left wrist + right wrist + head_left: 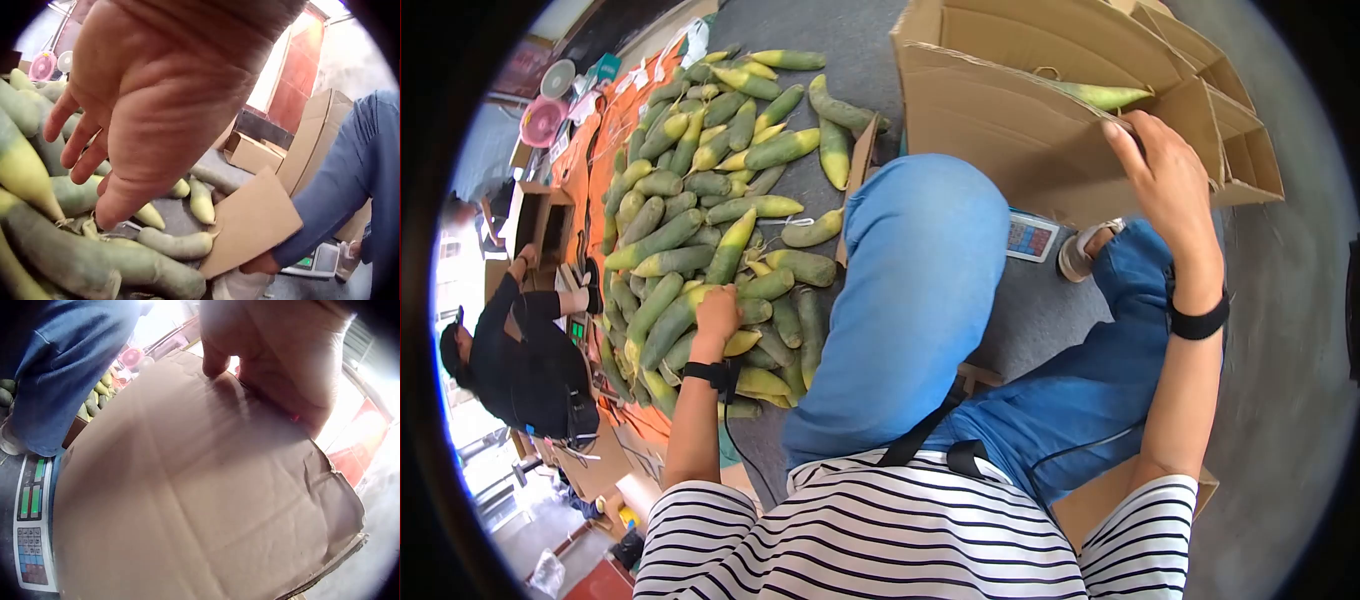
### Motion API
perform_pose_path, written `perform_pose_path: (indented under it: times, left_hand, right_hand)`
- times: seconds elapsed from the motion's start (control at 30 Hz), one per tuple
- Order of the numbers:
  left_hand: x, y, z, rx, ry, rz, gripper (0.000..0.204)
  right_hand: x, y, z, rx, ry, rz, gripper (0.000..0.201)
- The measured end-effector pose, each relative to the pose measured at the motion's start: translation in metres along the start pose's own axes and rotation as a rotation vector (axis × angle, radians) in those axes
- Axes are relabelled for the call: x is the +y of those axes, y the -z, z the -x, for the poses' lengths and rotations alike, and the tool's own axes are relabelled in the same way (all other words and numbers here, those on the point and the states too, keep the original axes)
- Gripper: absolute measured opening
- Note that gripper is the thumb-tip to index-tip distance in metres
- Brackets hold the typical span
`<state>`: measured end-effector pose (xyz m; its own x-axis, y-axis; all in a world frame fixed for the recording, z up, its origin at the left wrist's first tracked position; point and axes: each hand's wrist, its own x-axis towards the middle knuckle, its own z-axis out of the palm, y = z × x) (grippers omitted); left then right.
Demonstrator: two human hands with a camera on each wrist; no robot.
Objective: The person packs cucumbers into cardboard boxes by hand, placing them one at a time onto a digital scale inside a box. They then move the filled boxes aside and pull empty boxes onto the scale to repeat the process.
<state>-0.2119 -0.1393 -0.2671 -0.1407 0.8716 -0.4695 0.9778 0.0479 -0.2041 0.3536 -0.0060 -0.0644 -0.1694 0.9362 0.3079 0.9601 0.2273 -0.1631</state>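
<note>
A big pile of long green radishes (670,240), yellowish at one end, lies at the left in the head view. Low over this pile is my left hand (718,315); in the left wrist view its fingers (78,147) reach down, fairly straight, with nothing in the palm. My right hand (1170,180) grips the top edge of a cardboard box (1010,130), with the thumb on the outer wall and the other fingers over the edge. Inside the box shows one pale green radish (1105,96); the wall hides what lies lower.
A digital scale (34,519) stands against the box, near my foot. A cardboard flap (253,222) stands between pile and leg. At the far left, another person (520,355) in black is near an open carton (540,225). An orange sheet (615,125) borders the pile.
</note>
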Motion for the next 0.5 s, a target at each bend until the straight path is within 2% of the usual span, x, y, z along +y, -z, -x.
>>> perform_pose_path:
  times: [0.03, 0.1, 0.13, 0.2, 0.3, 0.37, 0.43, 0.5]
  left_hand:
    - [0.004, -0.007, 0.006, -0.006, 0.011, 0.005, 0.040]
    - [0.015, -0.023, 0.017, 0.032, -0.134, -0.096, 0.043]
    - [0.019, -0.032, 0.018, 0.028, -0.131, -0.093, 0.043]
    - [0.025, -0.050, 0.016, 0.139, -0.181, -0.122, 0.048]
    - [0.019, -0.074, -0.003, 0.145, -0.109, -0.265, 0.050]
    - [0.015, -0.088, -0.015, 0.133, -0.143, -0.279, 0.049]
    - [0.012, -0.084, -0.017, 0.125, -0.176, -0.303, 0.048]
    - [0.009, -0.074, -0.015, 0.165, -0.215, -0.160, 0.042]
  right_hand:
    - [-0.001, 0.000, -0.001, -0.005, 0.011, -0.006, 0.041]
    - [-0.004, 0.000, -0.001, 0.000, -0.013, -0.003, 0.040]
    - [-0.008, 0.003, -0.001, -0.014, -0.027, 0.001, 0.040]
    - [-0.008, 0.000, -0.001, -0.010, -0.029, 0.012, 0.040]
    - [-0.010, 0.001, -0.002, -0.018, -0.046, 0.034, 0.040]
    - [-0.012, 0.002, -0.003, -0.028, -0.060, 0.039, 0.041]
    - [-0.013, 0.002, -0.003, -0.021, -0.080, 0.015, 0.041]
    - [-0.009, 0.000, -0.004, -0.006, -0.050, 0.013, 0.042]
